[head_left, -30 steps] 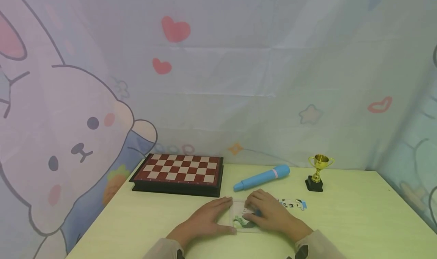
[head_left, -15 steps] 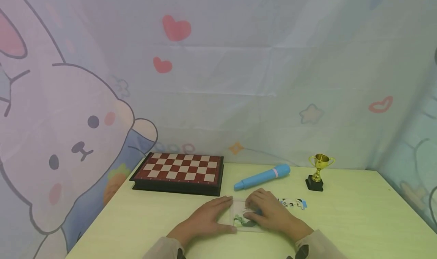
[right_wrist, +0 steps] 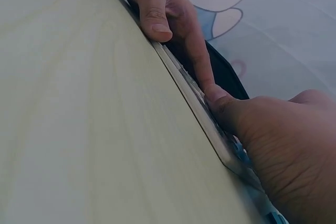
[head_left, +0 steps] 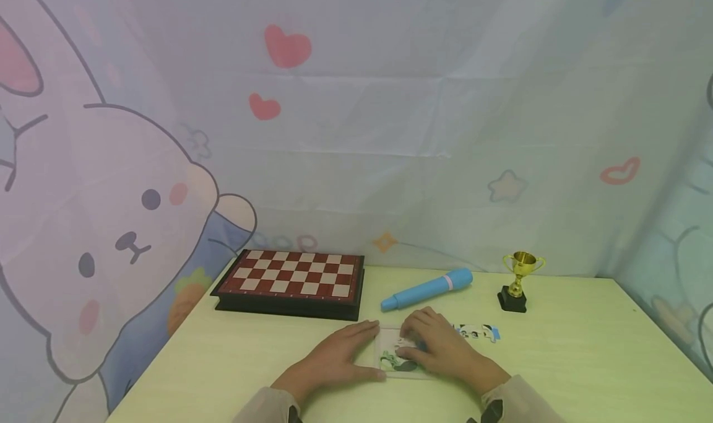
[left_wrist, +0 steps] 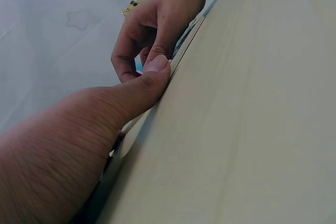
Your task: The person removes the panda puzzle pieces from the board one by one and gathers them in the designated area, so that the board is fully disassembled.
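In the head view, a pale flat puzzle board with a panda-and-leaves picture lies near the table's front. My left hand rests around its left end, straight fingers at the far edge and thumb along the near edge. Over the right part, my right hand has bent fingers and thumb pinching a puzzle piece, mostly hidden beneath them. Loose puzzle pieces showing a panda face lie just beyond this hand. The right wrist view shows the board edge-on, the left thumb at its near edge.
Behind the left hand sits a red-and-white chessboard box. A blue wand-shaped thing with a pink band lies behind the board. A small gold trophy stands farther right. Hanging printed cloth backs the table.
Both hands stay almost in place over the puzzle board. The whole head view shifts very slightly; the other things have not visibly moved.
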Action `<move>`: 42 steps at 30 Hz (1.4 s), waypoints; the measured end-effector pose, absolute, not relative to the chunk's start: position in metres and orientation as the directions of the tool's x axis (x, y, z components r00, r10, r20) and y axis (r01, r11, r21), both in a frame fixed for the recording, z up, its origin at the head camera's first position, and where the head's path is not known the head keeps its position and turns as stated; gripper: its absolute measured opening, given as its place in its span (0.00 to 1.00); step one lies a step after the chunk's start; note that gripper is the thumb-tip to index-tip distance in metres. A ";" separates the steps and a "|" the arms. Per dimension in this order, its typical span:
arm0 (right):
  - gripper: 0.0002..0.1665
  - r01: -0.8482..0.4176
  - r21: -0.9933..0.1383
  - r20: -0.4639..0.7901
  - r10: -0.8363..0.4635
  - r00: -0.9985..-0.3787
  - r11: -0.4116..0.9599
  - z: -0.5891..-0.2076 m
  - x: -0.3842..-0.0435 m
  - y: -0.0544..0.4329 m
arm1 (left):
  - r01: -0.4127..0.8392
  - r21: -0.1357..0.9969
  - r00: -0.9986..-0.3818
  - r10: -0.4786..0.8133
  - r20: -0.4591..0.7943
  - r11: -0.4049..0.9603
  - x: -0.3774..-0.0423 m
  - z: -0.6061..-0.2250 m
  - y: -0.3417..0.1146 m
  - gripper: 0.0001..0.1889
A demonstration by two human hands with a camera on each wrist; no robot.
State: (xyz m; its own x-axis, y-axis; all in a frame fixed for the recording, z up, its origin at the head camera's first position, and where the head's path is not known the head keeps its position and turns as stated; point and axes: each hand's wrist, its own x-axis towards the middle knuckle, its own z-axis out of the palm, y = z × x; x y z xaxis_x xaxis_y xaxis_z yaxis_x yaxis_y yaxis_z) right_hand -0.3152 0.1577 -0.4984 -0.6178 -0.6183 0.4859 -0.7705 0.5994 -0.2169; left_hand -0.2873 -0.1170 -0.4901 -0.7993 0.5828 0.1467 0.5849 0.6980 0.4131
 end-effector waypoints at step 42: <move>0.16 -0.869 -0.361 0.580 -0.648 -0.493 0.337 -0.501 -0.319 0.159 | 0.588 0.412 -0.796 0.588 0.144 0.696 -0.288 -0.489 -0.118 0.50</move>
State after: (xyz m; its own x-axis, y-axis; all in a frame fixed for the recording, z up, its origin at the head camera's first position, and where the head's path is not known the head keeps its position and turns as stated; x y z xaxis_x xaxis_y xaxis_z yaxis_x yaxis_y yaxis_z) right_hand -0.3191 0.1593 -0.5005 -0.4928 -0.6482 0.5804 -0.8693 0.3374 -0.3612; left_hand -0.2876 -0.1176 -0.4888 -0.7959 0.5881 0.1438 0.5885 0.6956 0.4121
